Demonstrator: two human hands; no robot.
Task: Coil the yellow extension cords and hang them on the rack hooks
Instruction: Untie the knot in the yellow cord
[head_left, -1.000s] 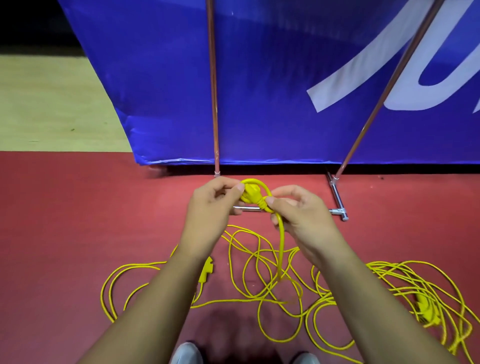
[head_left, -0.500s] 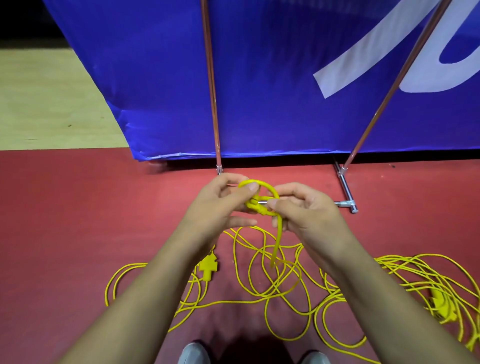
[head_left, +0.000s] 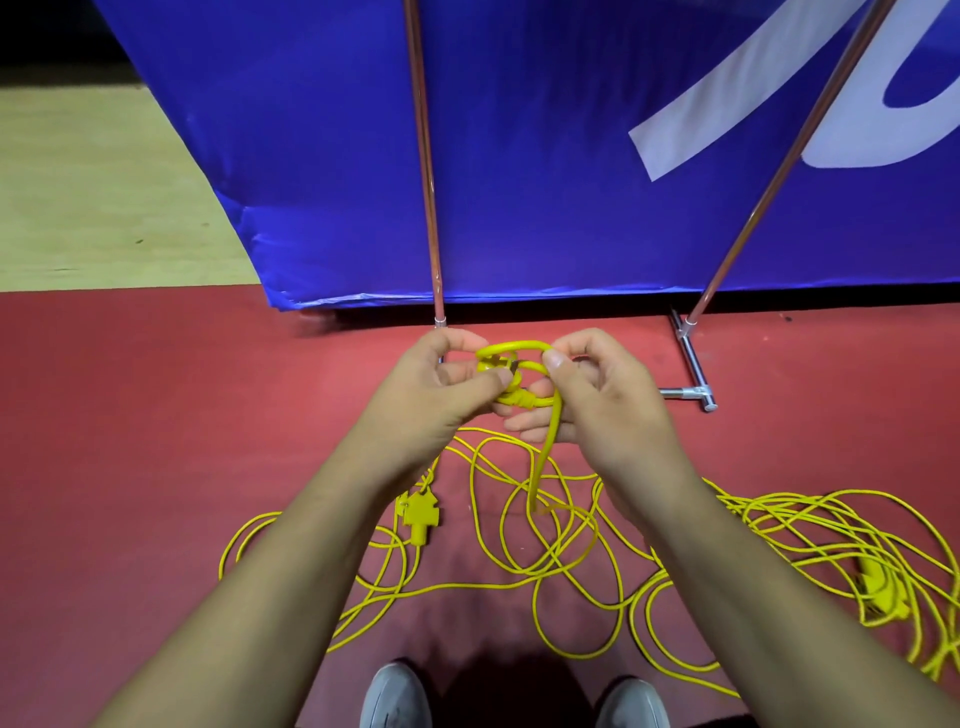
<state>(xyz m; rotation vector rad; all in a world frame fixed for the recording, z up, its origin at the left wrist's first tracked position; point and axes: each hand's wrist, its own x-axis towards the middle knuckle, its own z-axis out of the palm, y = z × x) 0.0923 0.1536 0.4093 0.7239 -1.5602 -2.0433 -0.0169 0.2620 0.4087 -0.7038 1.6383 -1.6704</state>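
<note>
Yellow cord (head_left: 549, 447) loop ×1 | left hand (head_left: 436, 400) pinching it | right hand (head_left: 608, 405) pinching it (2 shoes (head_left: 395, 696) below)

Person, head view. Left forearm (head_left: 291, 571) and right forearm (head_left: 737, 582): both bare to frame edge. Left hand (head_left: 441, 395), right hand (head_left: 608, 400): bare, nails short. 2 shoes, left shoe (head_left: 395, 696) and right shoe (head_left: 631, 704): light grey, rounded toes

looks like an indoor sports hall: red court floor (head_left: 156, 441), pale wooden flooring (head_left: 93, 197), a big blue banner (head_left: 519, 156) on metal poles (head_left: 423, 156).
</note>
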